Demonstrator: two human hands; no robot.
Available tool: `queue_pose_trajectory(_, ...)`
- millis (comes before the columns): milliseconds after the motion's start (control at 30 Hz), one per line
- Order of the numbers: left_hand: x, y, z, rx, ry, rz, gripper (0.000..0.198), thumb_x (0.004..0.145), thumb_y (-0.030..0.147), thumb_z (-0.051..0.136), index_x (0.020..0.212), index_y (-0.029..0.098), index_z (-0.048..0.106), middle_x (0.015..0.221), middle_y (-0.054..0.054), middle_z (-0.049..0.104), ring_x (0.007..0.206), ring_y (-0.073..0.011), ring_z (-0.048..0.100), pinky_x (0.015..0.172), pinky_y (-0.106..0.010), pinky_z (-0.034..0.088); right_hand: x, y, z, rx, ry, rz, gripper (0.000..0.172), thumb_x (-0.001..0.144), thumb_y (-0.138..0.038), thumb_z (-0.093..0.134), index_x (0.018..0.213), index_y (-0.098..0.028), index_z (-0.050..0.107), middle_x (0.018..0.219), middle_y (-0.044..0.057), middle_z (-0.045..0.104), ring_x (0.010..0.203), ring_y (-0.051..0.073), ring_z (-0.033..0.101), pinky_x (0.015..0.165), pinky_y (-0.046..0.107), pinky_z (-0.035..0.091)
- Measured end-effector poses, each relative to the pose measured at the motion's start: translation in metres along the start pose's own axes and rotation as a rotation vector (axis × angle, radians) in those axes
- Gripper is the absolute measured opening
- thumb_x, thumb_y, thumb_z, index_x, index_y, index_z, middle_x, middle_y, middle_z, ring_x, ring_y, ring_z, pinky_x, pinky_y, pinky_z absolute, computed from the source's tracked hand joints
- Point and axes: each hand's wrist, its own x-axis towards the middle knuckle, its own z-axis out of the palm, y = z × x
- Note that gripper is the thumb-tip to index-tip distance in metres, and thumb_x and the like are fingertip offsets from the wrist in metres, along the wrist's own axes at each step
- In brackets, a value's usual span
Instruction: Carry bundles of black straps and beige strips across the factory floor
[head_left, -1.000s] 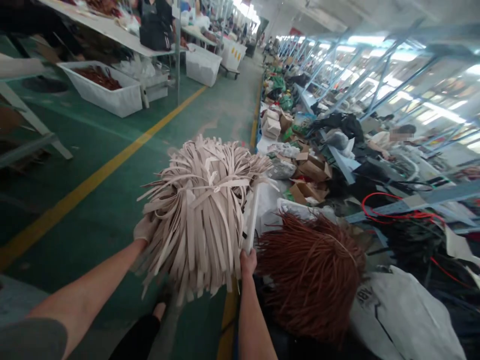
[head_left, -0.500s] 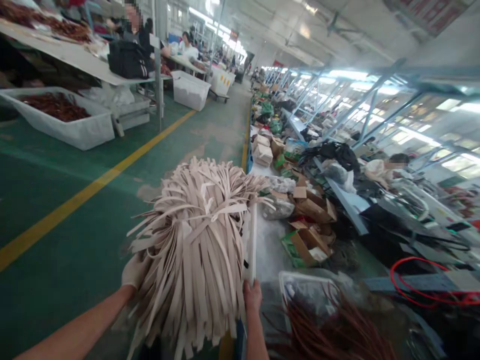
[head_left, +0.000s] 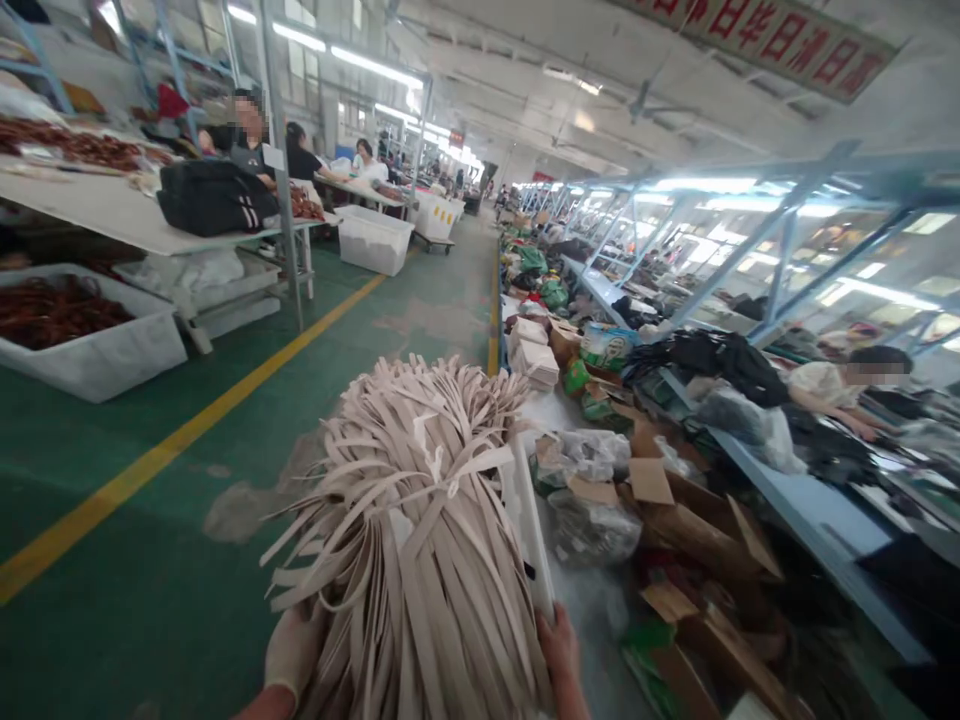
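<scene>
The left hand (head_left: 294,650), in a pale glove, is cupped against the lower left side of a big tied bundle of beige straps (head_left: 416,540), fingers spread over the strap ends. The right hand (head_left: 556,645) is bare and grips the near edge of a white crate (head_left: 534,530) that stands against the bundle's right side; the fingers are curled over the rim, thumb side toward the bundle. The bundle itself is carried high at chest level, above the green floor (head_left: 150,560), and a knotted strip holds the straps together near its top.

Judging from this, the load is already gathered, tied and lifted; it has not been set down anywhere, so the carrying is under way and the putting-down is what remains.

Right of the bundle runs a long surface (head_left: 810,500) heaped with torn cardboard boxes (head_left: 675,500), plastic bags (head_left: 592,455) and dark cloth, with a person bent over it farther along. Left of the bundle, beyond a yellow floor line (head_left: 187,440), stand a white bin of reddish-brown straps (head_left: 67,330) and a work surface bearing a black bag (head_left: 214,195), where other people sit.
</scene>
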Motion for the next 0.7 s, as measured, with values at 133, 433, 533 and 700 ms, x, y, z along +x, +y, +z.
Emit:
queue_pose_trajectory(133,0.066,0.058,0.002,-0.016,0.014,0.003,0.076,0.091,0.06,0.015,0.141,0.016,0.051,0.14,-0.02,0.061,0.132,-0.0327,0.057,0.102,-0.038,0.052,0.08,-0.044,0.03,-0.03,-0.002,-0.027,0.036,0.055,-0.049,0.058,0.082,-0.025,0.057,0.094,0.014,0.071,0.104,0.036,0.067,0.091,0.043,0.051)
queue_pose_trajectory(433,0.225,0.174,-0.013,-0.014,-0.023,-0.003,0.074,0.09,0.061,0.018,0.142,0.018,0.049,0.142,-0.02,0.06,0.134,-0.0344,0.055,0.103,-0.041,0.05,0.239,-0.112,0.117,-0.09,-0.059,-0.121,0.056,0.061,-0.066,0.044,0.094,-0.021,0.055,0.1,0.02,0.07,0.099,0.037,0.067,0.088,0.043,0.051)
queue_pose_trajectory(533,0.279,0.225,-0.035,0.0,-0.023,-0.001,0.072,0.092,0.057,0.02,0.14,0.013,0.051,0.143,-0.02,0.059,0.136,-0.0353,0.053,0.106,-0.041,0.048,0.282,-0.147,0.15,-0.106,-0.066,-0.134,0.056,0.066,-0.063,0.04,0.096,-0.019,0.055,0.095,0.019,0.07,0.095,0.035,0.068,0.082,0.04,0.051)
queue_pose_trajectory(700,0.374,0.314,-0.074,0.007,-0.01,-0.001,0.073,0.094,0.06,0.026,0.142,0.012,0.052,0.138,-0.021,0.062,0.132,-0.0376,0.056,0.105,-0.042,0.047,0.347,-0.218,0.209,-0.148,-0.034,-0.161,0.049,0.073,-0.055,0.041,0.098,-0.016,0.058,0.095,0.019,0.07,0.091,0.033,0.068,0.078,0.036,0.05)
